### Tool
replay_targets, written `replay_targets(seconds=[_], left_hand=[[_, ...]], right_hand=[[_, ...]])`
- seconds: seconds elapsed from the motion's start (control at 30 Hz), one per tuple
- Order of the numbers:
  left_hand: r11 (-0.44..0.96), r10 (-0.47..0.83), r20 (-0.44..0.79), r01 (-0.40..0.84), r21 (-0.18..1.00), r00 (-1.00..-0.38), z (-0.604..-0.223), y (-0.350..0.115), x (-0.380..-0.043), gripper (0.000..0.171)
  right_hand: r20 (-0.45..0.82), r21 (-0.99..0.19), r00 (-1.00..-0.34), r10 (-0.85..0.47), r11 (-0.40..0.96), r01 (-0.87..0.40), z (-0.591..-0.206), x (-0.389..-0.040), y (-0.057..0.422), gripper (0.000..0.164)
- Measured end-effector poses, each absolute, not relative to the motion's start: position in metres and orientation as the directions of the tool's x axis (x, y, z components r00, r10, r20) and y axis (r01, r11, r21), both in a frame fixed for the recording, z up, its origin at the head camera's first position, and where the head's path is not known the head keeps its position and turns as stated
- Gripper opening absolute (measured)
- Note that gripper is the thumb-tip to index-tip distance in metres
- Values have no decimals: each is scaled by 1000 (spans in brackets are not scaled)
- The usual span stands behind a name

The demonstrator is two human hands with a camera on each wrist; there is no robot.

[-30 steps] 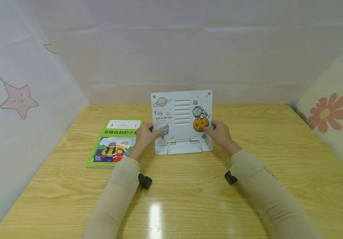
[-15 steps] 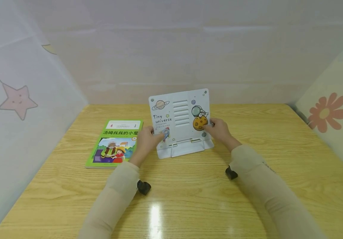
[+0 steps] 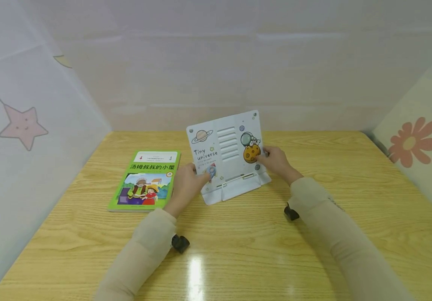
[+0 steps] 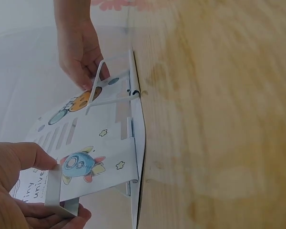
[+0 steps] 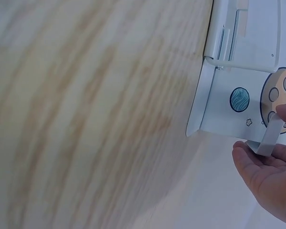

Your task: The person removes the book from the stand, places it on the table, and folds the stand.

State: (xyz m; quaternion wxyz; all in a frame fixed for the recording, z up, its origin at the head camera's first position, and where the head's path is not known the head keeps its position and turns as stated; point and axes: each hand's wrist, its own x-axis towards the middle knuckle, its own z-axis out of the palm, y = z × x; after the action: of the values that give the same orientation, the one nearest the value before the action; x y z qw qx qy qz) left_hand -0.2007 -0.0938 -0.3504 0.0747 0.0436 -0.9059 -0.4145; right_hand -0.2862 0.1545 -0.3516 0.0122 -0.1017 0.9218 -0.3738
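A white book stand [image 3: 229, 146] printed with planets, a rocket and an astronaut stands tilted back on the table, turned at an angle. My left hand [image 3: 189, 184] grips its left edge, the thumb on the front near the rocket and the fingers behind. On the opposite edge my right hand [image 3: 276, 162] pinches the stand by the orange planet. In the left wrist view a bent side clip [image 4: 53, 186] lies between thumb and fingers; another clip [image 5: 270, 136] shows at the right fingers. A wire page holder [image 3: 240, 187] crosses the stand's lower front. The stand's base lies close on the tabletop.
A green picture book [image 3: 144, 179] lies flat on the wooden table [image 3: 238, 251], left of the stand and beside the left hand. Light walls with a star and a flower enclose the back and sides. Each wrist carries a small black camera [image 3: 180, 243].
The book stand has turned in both hands: its left side has come nearer and lower, its right side slightly farther back. The left hand has moved toward the person. The book has stayed put.
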Motion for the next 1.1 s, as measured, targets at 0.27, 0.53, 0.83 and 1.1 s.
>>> replay_targets(seconds=[0.27,0.53,0.83,1.1], left_hand=[[696,-142,120,-14,718,-983,-348,-90,-193,22],[754,-135,155,0,657,-979,-349,-86,-187,24],[796,-108,203,38,604,-973,-349,-82,-182,25],[800,-93,193,42,598,-977,-349,-80,-180,29]], right_hand=[[21,-706,-977,-212,689,-164,-353,-295,154,46],[-6,-704,-972,-234,692,-162,-352,-304,153,49],[-5,-679,-965,-263,709,-190,-345,-307,151,49],[-10,-667,-966,-260,721,-187,-344,-314,148,49]])
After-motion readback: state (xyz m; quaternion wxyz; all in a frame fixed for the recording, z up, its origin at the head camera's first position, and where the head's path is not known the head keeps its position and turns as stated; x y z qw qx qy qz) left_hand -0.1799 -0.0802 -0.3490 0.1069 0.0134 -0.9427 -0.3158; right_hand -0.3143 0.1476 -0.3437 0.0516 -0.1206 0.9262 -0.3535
